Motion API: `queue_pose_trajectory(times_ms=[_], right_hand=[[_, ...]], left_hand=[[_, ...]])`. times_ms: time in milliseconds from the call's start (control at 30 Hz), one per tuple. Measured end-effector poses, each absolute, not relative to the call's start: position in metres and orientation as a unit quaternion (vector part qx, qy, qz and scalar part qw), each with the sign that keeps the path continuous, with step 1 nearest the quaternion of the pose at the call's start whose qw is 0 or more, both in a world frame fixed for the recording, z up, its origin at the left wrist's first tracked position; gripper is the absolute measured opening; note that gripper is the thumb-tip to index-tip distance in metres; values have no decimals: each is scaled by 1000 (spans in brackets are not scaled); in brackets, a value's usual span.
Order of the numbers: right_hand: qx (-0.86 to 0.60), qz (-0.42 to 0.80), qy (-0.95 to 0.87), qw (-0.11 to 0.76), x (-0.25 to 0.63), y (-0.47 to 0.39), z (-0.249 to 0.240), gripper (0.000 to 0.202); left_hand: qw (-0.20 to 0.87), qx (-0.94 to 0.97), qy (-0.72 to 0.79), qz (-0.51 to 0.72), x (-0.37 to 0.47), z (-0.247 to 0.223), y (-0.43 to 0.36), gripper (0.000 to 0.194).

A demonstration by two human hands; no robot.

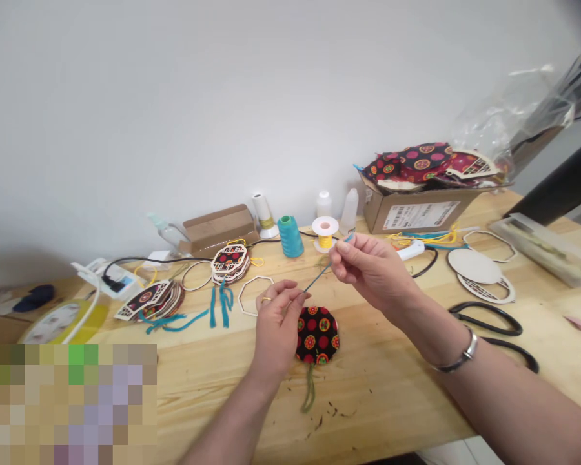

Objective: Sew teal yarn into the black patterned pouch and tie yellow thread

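A blue-green cord [318, 276] is stretched between my two hands above the table. My left hand [281, 316] pinches its lower end, close to the upper edge of a patterned fabric piece [318, 336]. My right hand [363, 263] grips the upper end, with a short blue tip poking out past the fingers. The fabric piece is black with red and orange round motifs, and an olive-green cord loop [308, 391] hangs from its lower edge. Whether the blue-green cord is joined to the piece is hidden by my left fingers.
Behind stand a teal thread cone [290, 237], a yellow thread spool [325, 234] and a cardboard box [416, 212] of fabric pieces. Stacked ornaments [230, 263] and teal cords [220, 307] lie left. Black-handled scissors [489, 316] and a white oval disc [473, 267] lie right.
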State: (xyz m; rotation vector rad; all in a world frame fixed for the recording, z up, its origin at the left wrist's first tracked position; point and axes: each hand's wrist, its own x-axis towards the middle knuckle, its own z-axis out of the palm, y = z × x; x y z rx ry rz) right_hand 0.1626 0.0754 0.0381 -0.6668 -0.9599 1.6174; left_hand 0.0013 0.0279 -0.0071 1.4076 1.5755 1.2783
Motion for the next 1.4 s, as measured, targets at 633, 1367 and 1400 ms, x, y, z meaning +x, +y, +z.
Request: queue_pose_trajectory(times_ms=[633, 1367, 1400], right_hand=[[-355, 573, -646, 357, 143, 55, 28, 12], [-241, 416, -873, 75, 148, 36, 33, 12], [-239, 418, -874, 63, 148, 36, 32, 11]], left_hand=[[777, 186, 421, 430, 4, 1, 25, 23], [687, 208, 474, 511, -1, -2, 29, 21], [688, 205, 473, 511, -1, -1, 29, 20]])
